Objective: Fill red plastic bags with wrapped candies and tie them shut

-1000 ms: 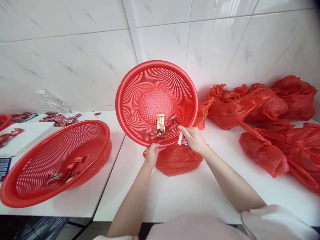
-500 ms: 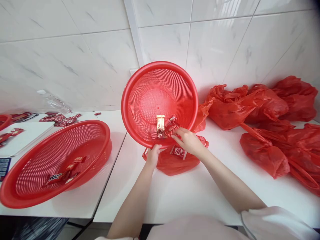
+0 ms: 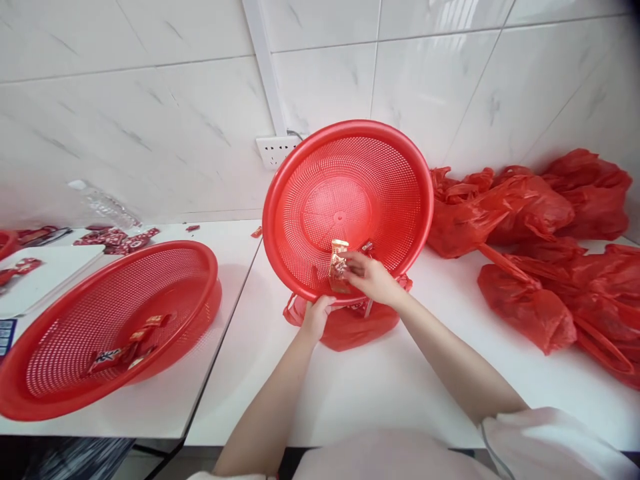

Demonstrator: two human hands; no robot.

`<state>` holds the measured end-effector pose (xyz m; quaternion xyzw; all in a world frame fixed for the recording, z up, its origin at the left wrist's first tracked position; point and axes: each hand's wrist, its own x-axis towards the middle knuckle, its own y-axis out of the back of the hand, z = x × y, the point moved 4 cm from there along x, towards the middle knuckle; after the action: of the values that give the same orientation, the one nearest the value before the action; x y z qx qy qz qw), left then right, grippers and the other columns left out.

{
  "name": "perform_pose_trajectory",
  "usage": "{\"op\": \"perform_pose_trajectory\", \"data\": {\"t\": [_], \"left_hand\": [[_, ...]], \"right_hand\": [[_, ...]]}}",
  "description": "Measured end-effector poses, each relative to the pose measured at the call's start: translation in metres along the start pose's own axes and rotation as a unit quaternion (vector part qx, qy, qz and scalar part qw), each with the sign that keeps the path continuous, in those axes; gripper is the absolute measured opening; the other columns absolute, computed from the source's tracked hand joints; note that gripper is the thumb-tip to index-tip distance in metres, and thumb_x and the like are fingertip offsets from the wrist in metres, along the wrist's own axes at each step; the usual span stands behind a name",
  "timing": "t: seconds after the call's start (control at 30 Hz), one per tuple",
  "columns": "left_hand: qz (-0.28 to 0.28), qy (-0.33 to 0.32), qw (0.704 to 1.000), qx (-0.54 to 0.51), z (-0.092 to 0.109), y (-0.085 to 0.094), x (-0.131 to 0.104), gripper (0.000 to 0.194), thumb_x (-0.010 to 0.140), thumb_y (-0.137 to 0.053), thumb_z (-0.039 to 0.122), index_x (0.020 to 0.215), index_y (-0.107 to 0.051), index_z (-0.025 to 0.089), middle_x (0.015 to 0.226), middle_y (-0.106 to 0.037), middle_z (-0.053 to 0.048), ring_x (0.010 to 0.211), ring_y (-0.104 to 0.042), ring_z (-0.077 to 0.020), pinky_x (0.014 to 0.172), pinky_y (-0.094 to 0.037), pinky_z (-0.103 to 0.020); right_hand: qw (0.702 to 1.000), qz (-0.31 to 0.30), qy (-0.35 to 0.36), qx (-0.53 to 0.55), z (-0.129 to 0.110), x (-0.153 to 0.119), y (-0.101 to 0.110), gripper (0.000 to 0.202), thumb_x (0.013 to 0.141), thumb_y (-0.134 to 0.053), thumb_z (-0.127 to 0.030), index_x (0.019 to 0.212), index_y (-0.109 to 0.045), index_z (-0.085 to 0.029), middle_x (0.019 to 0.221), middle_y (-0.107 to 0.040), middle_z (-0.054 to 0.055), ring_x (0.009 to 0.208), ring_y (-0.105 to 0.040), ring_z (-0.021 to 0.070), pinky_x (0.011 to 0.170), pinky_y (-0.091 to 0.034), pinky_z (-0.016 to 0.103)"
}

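A red perforated plastic basket [image 3: 300, 167] is tilted with its mouth toward me above the right-hand table. My left hand [image 3: 319, 318] grips its lower rim, thumb over the edge. Inside, my right hand [image 3: 374, 277] has its fingers curled against small wrapped snacks. A gold-wrapped snack [image 3: 339, 248] lies just left of its fingertips, and a dark red packet [image 3: 367, 247] sits behind the hand. The fingers partly cover the pieces they touch. Beneath the basket's lower edge rests a red plastic bag [image 3: 357, 331], with part of a packet showing at its mouth.
A second red basket [image 3: 200, 257] with several wrapped snacks stands on the left table. Behind it lie a clear bottle [image 3: 107, 205] and red packets [image 3: 117, 240]. Several filled red bags [image 3: 525, 307] crowd the right side. A socket [image 3: 273, 153] is on the tiled wall.
The basket has shifted right, uncovering the wall socket and a small red piece on the table. My left hand moved with its rim. My right hand has reached further in, to the gold-wrapped snack.
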<state>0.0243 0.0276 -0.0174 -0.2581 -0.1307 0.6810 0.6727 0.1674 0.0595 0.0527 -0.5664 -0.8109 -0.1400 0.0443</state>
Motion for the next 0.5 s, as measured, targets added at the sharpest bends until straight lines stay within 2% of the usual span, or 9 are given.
{"op": "perform_pose_trajectory", "data": {"t": [0.03,0.1,0.17,0.27,0.37,0.5], "left_hand": [[0.010,-0.007,1.000,-0.003,0.003,0.001,0.000,0.018,0.055,-0.065,0.017,0.073,-0.066,0.016,0.077,-0.071,-0.003,0.096,-0.067,-0.0299,0.085,-0.053,-0.044],[0.019,-0.020,1.000,-0.010,0.007,0.001,0.001,0.019,0.055,-0.064,0.017,0.075,-0.066,0.017,0.077,-0.072,-0.003,0.096,-0.067,-0.0305,0.083,-0.054,-0.045],[0.022,-0.022,0.999,-0.017,0.011,0.001,0.001,0.021,0.056,-0.064,0.017,0.077,-0.067,0.017,0.077,-0.072,-0.003,0.096,-0.068,-0.0309,0.082,-0.054,-0.045],[0.024,-0.017,0.999,-0.036,0.014,0.002,0.002,0.025,0.055,-0.065,0.018,0.079,-0.067,0.019,0.080,-0.073,-0.002,0.097,-0.067,-0.0309,0.081,-0.055,-0.045],[0.030,-0.022,0.998,-0.053,0.017,0.003,0.003,0.027,0.055,-0.067,0.017,0.082,-0.067,0.018,0.088,-0.074,-0.002,0.097,-0.067,-0.0299,0.083,-0.054,-0.045],[0.029,-0.024,0.998,-0.048,0.017,0.006,0.004,0.026,0.058,-0.065,0.019,0.083,-0.068,0.015,0.088,-0.074,-0.005,0.098,-0.067,-0.0310,0.084,-0.054,-0.047]], "right_hand": [[0.995,0.028,-0.031,0.088,0.004,0.002,0.003,0.043,0.081,-0.065,-0.021,0.123,-0.057,-0.020,0.107,-0.071,0.006,0.097,-0.067,0.0187,0.090,-0.053,0.036],[0.968,0.051,-0.077,0.234,0.007,0.004,0.008,0.048,0.073,-0.074,-0.021,0.119,-0.060,-0.019,0.106,-0.072,0.005,0.096,-0.068,0.0171,0.090,-0.054,0.033],[0.942,0.054,-0.103,0.314,0.006,0.004,0.011,0.041,0.069,-0.079,-0.021,0.108,-0.066,-0.018,0.104,-0.073,0.004,0.092,-0.069,0.0153,0.089,-0.055,0.029],[0.920,0.031,-0.122,0.372,0.001,0.003,0.011,0.022,0.077,-0.073,-0.027,0.096,-0.069,-0.017,0.099,-0.074,0.006,0.091,-0.070,0.0158,0.086,-0.057,0.027],[0.903,0.025,-0.123,0.411,-0.002,0.001,0.009,0.015,0.084,-0.068,-0.029,0.095,-0.066,-0.019,0.096,-0.074,0.005,0.094,-0.071,0.0177,0.084,-0.058,0.029],[0.911,0.022,-0.125,0.391,-0.002,0.000,0.006,0.019,0.082,-0.071,-0.027,0.098,-0.066,-0.018,0.103,-0.073,0.006,0.098,-0.070,0.0162,0.087,-0.057,0.025]]}}
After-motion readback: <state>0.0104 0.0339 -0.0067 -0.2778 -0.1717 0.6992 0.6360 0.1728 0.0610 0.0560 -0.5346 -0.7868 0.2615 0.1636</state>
